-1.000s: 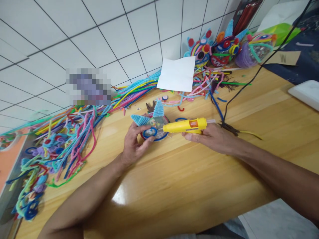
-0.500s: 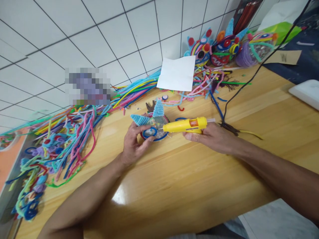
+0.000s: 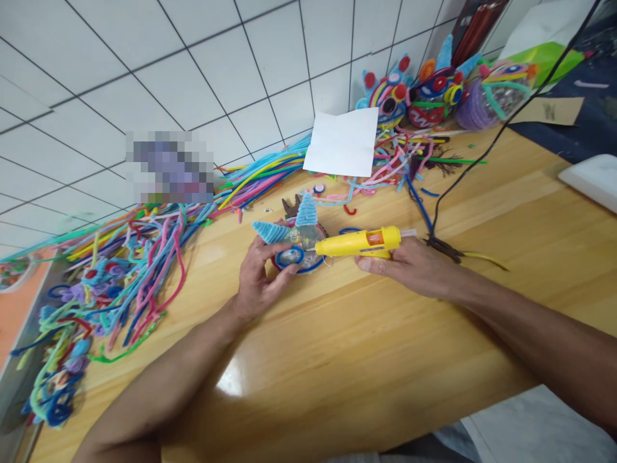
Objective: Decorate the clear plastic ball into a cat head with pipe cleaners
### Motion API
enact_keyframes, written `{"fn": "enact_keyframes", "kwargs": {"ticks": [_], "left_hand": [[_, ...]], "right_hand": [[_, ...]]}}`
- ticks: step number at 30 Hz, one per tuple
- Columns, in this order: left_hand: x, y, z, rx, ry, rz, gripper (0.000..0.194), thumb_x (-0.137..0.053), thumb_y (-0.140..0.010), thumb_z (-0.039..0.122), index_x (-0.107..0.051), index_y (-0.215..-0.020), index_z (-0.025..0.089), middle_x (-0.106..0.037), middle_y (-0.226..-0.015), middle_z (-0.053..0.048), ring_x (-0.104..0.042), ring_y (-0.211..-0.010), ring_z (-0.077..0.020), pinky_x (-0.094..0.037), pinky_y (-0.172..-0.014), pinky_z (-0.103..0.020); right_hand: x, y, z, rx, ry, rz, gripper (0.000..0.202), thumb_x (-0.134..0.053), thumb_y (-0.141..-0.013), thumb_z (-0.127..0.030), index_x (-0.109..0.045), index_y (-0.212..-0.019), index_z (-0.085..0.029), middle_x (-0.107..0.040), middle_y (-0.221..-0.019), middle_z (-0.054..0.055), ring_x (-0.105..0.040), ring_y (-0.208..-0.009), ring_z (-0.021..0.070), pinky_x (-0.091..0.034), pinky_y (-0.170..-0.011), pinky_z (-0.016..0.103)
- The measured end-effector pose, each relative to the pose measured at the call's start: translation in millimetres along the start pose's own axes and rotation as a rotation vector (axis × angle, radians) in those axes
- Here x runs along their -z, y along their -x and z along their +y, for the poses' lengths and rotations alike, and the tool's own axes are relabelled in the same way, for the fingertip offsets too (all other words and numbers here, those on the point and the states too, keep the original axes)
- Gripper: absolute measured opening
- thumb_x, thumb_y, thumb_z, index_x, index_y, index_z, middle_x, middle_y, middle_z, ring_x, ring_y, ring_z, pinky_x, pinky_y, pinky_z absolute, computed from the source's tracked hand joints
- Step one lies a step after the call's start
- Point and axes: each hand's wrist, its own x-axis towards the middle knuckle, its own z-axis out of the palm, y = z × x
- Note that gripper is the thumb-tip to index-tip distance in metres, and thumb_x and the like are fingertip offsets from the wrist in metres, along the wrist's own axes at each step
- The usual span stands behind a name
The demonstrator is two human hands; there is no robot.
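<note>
A clear rounded craft figure (image 3: 304, 240) with two light-blue pipe-cleaner ears (image 3: 306, 212) sits on the wooden table. My left hand (image 3: 263, 273) grips it from the left, with thumb and fingers around a blue pipe-cleaner ring (image 3: 290, 255) on its front. My right hand (image 3: 409, 263) is closed on the handle of a yellow hot glue gun (image 3: 357, 243). A clear glue stick (image 3: 409, 233) pokes out of the gun's rear. The gun's nozzle points left and meets the figure beside the ring; whether glue is flowing I cannot tell.
Pipe cleaners (image 3: 139, 270) lie heaped along the tiled wall and left side. White paper (image 3: 341, 143) covers some. Finished-looking figures (image 3: 434, 96) stand at the back right. Pliers (image 3: 291, 207) lie behind the figure. A black cord (image 3: 482, 154) crosses on the right, near a white object (image 3: 590, 183).
</note>
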Motion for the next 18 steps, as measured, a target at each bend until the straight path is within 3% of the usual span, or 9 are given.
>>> {"fn": "enact_keyframes", "kwargs": {"ticks": [18], "left_hand": [[0.0, 1.2, -1.7, -0.012, 0.032, 0.007, 0.042, -0.081, -0.096, 0.023, -0.068, -0.136, 0.03, -0.074, -0.136, -0.011, -0.067, -0.143, -0.0338, -0.057, -0.115, -0.053]], "right_hand": [[-2.0, -1.2, 4.5, 0.04, -0.012, 0.003, 0.041, -0.065, -0.098, -0.06, -0.075, -0.09, -0.021, -0.056, -0.066, -0.002, -0.055, -0.066, 0.0178, -0.038, -0.06, 0.03]]}}
